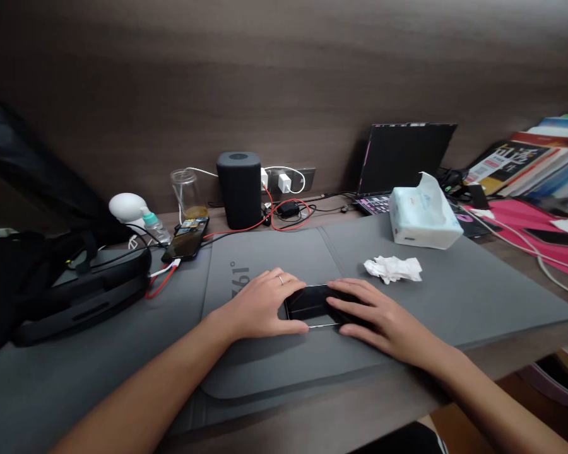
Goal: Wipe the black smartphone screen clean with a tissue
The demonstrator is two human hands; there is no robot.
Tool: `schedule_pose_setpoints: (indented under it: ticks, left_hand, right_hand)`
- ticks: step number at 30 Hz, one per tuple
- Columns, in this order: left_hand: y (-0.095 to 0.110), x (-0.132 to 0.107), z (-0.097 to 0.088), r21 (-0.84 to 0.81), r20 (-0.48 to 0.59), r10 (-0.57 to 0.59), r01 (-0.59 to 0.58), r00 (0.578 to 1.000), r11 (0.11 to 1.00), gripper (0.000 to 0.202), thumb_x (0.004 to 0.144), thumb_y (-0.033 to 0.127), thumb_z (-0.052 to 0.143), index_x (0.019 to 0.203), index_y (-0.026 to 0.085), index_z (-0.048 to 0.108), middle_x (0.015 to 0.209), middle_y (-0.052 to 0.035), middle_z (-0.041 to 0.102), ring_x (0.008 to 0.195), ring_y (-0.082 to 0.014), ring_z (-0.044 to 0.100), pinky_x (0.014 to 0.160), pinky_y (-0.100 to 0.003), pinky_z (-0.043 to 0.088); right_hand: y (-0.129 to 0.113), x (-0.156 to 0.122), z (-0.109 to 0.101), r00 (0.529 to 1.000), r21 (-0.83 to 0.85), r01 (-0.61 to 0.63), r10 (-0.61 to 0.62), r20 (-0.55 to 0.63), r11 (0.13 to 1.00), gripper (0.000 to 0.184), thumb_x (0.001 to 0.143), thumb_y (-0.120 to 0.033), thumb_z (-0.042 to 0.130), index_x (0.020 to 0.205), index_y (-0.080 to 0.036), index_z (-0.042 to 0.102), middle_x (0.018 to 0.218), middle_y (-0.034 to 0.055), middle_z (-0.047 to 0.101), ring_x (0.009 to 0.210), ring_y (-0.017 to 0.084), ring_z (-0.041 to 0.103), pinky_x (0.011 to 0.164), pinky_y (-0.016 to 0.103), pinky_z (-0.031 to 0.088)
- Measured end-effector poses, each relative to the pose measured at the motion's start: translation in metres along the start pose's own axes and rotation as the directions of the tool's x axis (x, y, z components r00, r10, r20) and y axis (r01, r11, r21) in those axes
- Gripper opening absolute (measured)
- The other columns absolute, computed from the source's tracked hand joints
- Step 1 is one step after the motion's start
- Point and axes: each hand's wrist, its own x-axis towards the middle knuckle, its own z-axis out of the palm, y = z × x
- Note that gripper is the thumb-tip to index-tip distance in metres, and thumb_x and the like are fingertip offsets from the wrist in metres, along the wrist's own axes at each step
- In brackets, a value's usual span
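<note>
A black smartphone (312, 308) lies face up, its long side crosswise, on the grey desk mat (284, 356). My left hand (265, 304), with a ring on one finger, grips its left end: fingers along the far edge, thumb along the near edge. Across the right end spreads my right hand (376, 315), with fingertips at the far edge and on the dark screen and the thumb at the near edge. The right end of the phone is hidden under that hand. Beyond my right hand lies a crumpled white tissue (392, 269).
A tissue pack (423, 217) stands before an open laptop (404, 161). Behind the mat are a black speaker (239, 189), a glass jar (185, 195) and plugged chargers (284, 183). A second phone (189, 236) with cables and a black headset (94, 296) are left; books (525, 157) lean right.
</note>
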Motion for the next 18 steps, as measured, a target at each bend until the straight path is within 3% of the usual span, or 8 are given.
schedule_pose_setpoints:
  ticks: [5, 13, 18]
  left_hand:
    - [0.0004, 0.0001, -0.0031, -0.018, -0.007, -0.007, 0.007, 1.0, 1.0, 0.058, 0.081, 0.058, 0.07, 0.126, 0.023, 0.059, 0.121, -0.0056, 0.068, 0.106, -0.0259, 0.058, 0.094, -0.04, 0.046]
    - [-0.0006, 0.0003, -0.002, 0.117, -0.004, 0.03, -0.03, 1.0, 0.993, 0.049, 0.083, 0.064, 0.064, 0.105, 0.02, 0.068, 0.12, -0.0049, 0.07, 0.101, -0.0266, 0.058, 0.09, -0.041, 0.046]
    - [-0.0016, 0.0008, -0.0011, 0.134, -0.01, 0.036, -0.034, 0.999, 0.99, 0.047, 0.083, 0.063, 0.066, 0.101, 0.02, 0.068, 0.117, -0.0043, 0.071, 0.096, -0.0247, 0.06, 0.084, -0.039, 0.047]
  right_hand:
    - [0.0062, -0.0039, 0.0008, 0.998, -0.006, -0.063, 0.063, -0.003, 0.998, 0.039, 0.094, -0.035, 0.06, 0.132, -0.027, 0.063, 0.141, 0.011, 0.057, 0.13, 0.029, 0.052, 0.103, 0.052, 0.048]
    - [0.0051, -0.0016, 0.002, 0.997, -0.027, -0.055, 0.057, 0.05, 0.998, 0.039, 0.096, -0.034, 0.057, 0.134, -0.028, 0.06, 0.143, 0.0075, 0.056, 0.134, 0.028, 0.049, 0.106, 0.052, 0.046]
    - [0.0064, -0.003, 0.0045, 1.0, -0.037, 0.008, -0.008, 0.006, 0.999, 0.038, 0.095, -0.032, 0.058, 0.133, -0.028, 0.061, 0.143, 0.0065, 0.056, 0.132, 0.027, 0.052, 0.107, 0.05, 0.047]
